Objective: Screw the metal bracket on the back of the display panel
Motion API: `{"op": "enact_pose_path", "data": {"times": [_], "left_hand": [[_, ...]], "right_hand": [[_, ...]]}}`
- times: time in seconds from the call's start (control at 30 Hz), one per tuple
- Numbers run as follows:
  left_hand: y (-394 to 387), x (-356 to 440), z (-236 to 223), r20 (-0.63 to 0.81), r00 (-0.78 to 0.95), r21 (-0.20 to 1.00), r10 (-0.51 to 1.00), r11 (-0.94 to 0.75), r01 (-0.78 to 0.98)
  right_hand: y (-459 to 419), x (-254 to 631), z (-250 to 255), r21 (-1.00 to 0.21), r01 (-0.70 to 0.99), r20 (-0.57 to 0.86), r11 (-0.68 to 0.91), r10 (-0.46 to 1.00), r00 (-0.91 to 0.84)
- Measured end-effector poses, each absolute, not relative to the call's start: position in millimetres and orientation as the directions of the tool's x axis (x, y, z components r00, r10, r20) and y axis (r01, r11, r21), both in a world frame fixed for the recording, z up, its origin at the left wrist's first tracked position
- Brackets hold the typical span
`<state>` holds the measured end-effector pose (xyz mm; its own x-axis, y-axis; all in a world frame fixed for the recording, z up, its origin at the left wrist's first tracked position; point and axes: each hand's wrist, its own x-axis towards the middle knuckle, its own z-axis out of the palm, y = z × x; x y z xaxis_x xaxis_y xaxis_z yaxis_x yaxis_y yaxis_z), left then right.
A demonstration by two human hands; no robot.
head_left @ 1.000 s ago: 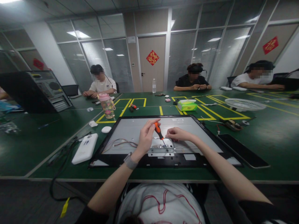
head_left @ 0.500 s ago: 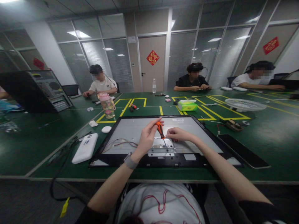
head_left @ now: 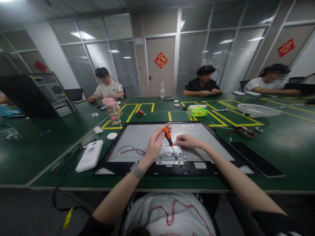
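Observation:
An orange-and-black screwdriver [head_left: 168, 137] leans with its handle against the fingers and palm of my left hand [head_left: 155, 141], which is closed on it. Its shaft slants down to a metal bracket [head_left: 169, 158] at the near side of a flat display panel [head_left: 133, 137] with a black frame. Right beside the screwdriver's lower handle, my right hand [head_left: 187, 141] is closed in a pinch over the panel. What its fingertips hold, if anything, is hidden. Thin wires [head_left: 130, 150] lie on the panel left of my left hand.
A white power bank [head_left: 90, 156] lies left of the panel, and a black phone-like slab [head_left: 256, 159] lies right. Beyond stand a pink-lidded bottle [head_left: 112, 111], a green tissue pack [head_left: 197, 111] and a white fan grille [head_left: 258, 110]. Three people sit across the table.
The screwdriver handle has shifted and turned slightly within my left hand, whose fingers moved a little. My right hand has stayed nearly still.

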<state>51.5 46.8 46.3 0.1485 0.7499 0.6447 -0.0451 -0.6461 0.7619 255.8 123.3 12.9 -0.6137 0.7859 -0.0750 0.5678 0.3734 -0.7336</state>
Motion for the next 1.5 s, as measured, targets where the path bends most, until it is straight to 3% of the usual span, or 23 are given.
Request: {"op": "enact_pose_path", "data": {"times": [0.1,0.3,0.63,0.83,1.03,1.23,1.5], "left_hand": [[46.7,52.5,45.3,0.628,0.151,0.777,0.764,-0.624,-0.074],[46.6,54.0,46.1,0.690,0.074,0.718,0.720,-0.694,0.048],[46.0,52.7,47.3,0.624,0.158,0.779,0.766,-0.625,-0.047],[46.3,52.9,47.5,0.656,0.124,0.746,0.744,-0.665,0.044],[44.9,52.8,46.7,0.597,0.178,0.802,0.783,-0.592,-0.086],[43.8,52.3,48.7,0.644,0.146,0.755,0.750,-0.655,0.035],[45.3,52.2,46.5,0.624,0.190,0.780,0.758,-0.620,-0.086]], "right_hand": [[123.6,255.9,12.4,-0.735,0.563,-0.069,0.378,0.784,-0.617],[121.2,255.0,15.1,-0.730,0.566,-0.065,0.383,0.785,-0.616],[122.9,254.9,13.2,-0.727,0.575,-0.072,0.375,0.791,-0.608],[122.8,254.6,14.0,-0.728,0.575,-0.073,0.373,0.791,-0.607],[120.9,253.3,15.8,-0.717,0.598,-0.091,0.358,0.803,-0.589],[121.2,254.0,15.2,-0.718,0.594,-0.092,0.364,0.795,-0.599],[123.2,254.6,12.7,-0.710,0.592,-0.081,0.381,0.791,-0.607]]}}
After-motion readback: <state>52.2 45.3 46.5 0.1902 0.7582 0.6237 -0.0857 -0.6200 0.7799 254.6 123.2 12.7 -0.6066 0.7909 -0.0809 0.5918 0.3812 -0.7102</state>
